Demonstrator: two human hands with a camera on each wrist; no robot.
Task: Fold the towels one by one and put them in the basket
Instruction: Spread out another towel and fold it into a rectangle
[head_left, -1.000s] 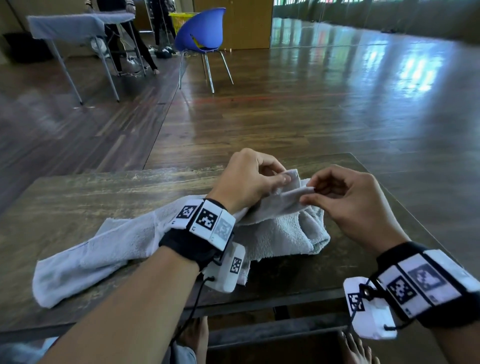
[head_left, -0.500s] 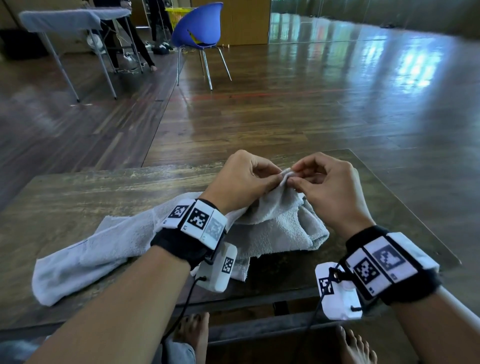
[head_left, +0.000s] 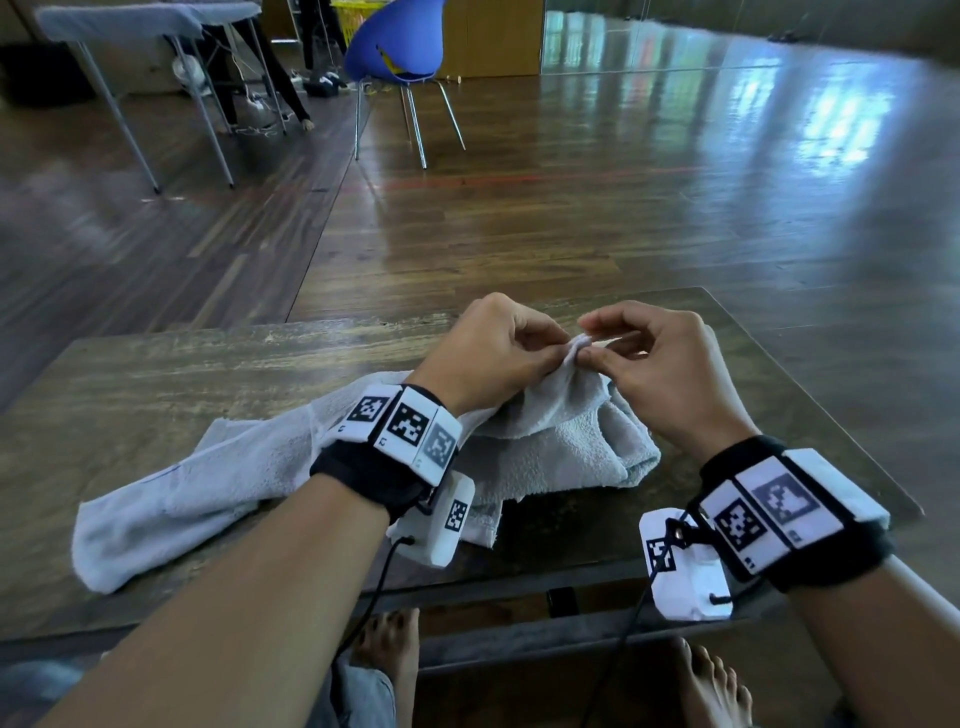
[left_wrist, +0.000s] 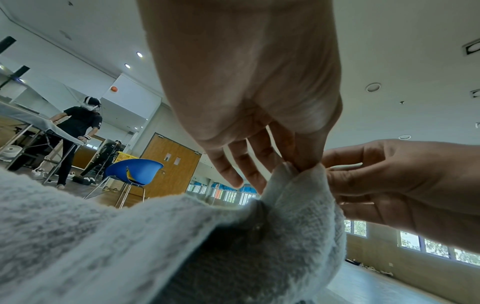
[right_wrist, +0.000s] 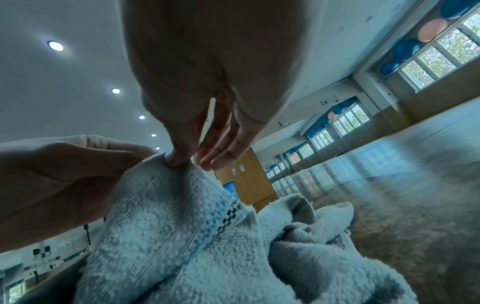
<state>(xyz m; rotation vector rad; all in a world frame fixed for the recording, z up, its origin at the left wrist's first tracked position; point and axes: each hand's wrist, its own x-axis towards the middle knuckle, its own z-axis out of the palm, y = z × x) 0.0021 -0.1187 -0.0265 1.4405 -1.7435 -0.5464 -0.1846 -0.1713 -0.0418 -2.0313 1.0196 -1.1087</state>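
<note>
A pale grey towel (head_left: 249, 478) lies crumpled across the dark wooden table (head_left: 156, 374), its long end trailing left. Its right end is bunched and lifted into a peak. My left hand (head_left: 558, 356) pinches that peak from the left, and my right hand (head_left: 587, 345) pinches the same corner from the right, fingertips almost touching. In the left wrist view the left hand (left_wrist: 298, 167) nips the towel (left_wrist: 130, 246) edge. In the right wrist view the right hand (right_wrist: 179, 162) pinches the towel (right_wrist: 194, 236) above a blue woven stripe. No basket is near my hands.
The table's far edge (head_left: 363, 325) runs just behind my hands, its right corner close by. Beyond, on the wooden floor, stand a blue chair (head_left: 400, 47), a covered folding table (head_left: 130, 21) and a yellow basket (head_left: 358, 13). Another person (left_wrist: 78, 131) works far off.
My right hand has moved left and closed in on my left hand, now pinching the same raised towel corner. The bunched end is drawn up into a tighter peak.
</note>
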